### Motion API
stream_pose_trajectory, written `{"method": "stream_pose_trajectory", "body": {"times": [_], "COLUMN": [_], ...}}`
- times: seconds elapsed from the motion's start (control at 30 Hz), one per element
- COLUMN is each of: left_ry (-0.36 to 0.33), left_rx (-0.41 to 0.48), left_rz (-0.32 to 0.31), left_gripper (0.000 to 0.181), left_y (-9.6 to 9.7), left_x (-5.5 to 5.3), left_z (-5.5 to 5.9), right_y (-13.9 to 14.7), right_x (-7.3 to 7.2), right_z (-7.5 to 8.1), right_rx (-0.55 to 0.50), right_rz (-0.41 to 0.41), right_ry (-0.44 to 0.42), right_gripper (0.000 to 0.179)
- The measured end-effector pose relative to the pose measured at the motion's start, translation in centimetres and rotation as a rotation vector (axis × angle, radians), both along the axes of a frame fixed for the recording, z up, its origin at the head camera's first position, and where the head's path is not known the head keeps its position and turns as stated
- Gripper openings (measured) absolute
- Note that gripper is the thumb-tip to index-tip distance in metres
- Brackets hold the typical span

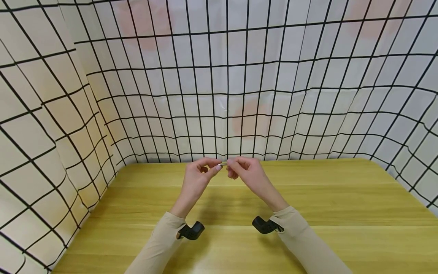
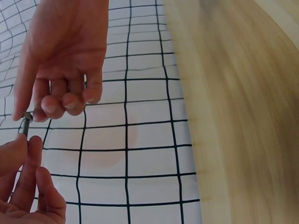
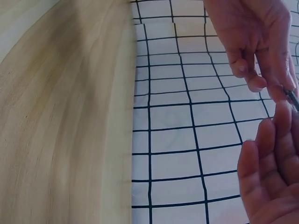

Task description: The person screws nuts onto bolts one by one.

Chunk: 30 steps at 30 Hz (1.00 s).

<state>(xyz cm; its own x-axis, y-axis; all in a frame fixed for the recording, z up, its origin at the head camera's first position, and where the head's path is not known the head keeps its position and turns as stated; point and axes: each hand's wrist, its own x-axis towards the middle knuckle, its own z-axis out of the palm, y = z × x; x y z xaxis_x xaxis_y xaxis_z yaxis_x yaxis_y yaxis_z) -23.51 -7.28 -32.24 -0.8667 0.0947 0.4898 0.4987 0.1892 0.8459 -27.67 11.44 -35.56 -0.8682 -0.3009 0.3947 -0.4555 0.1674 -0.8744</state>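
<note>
A small metal bolt (image 1: 224, 164) spans the gap between the two hands, above the far edge of the table. My left hand (image 1: 199, 173) pinches one end between thumb and index finger; my right hand (image 1: 248, 170) pinches the other. In the left wrist view, a wider piece of the bolt (image 2: 27, 116), a head or a nut, sits at the right fingertips, and the shank runs down to the left thumb. The right wrist view shows thread on the bolt (image 3: 291, 97) beside the left fingertips; the rest is cut off by the frame. The other right fingers are loosely bent.
A yellowish wooden table (image 1: 226, 243) lies below the hands. White cloth with a black grid (image 1: 219, 80) hangs behind it and along both sides. Each beige sleeve carries a black wrist mount (image 1: 192, 230) on its inner side.
</note>
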Motion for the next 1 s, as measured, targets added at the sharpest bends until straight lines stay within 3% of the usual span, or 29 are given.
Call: {"method": "stream_pose_trajectory", "body": {"times": [0.43,0.67,0.83,1.0], "left_ry": [0.008,0.000,0.005,0.005], "left_rx": [0.000,0.001,0.001,-0.002], "left_rz": [0.019,0.020,0.020,0.023], "left_gripper": [0.010,0.010,0.010,0.010], "left_y": [0.0,0.0,0.0,0.0], "left_x": [0.0,0.1,0.1,0.1], "left_z": [0.0,0.0,0.0,0.0], "right_y": [0.3,0.0,-0.2,-0.1], "right_x": [0.1,1.9,2.7,2.0], "right_z": [0.5,2.1,3.0,2.3], "right_rx": [0.025,0.027,0.046,0.047], "right_rz": [0.034,0.046,0.014,0.003], "right_ry": [0.073,0.089,0.058,0.017], "right_gripper": [0.024,0.019,0.015,0.016]}}
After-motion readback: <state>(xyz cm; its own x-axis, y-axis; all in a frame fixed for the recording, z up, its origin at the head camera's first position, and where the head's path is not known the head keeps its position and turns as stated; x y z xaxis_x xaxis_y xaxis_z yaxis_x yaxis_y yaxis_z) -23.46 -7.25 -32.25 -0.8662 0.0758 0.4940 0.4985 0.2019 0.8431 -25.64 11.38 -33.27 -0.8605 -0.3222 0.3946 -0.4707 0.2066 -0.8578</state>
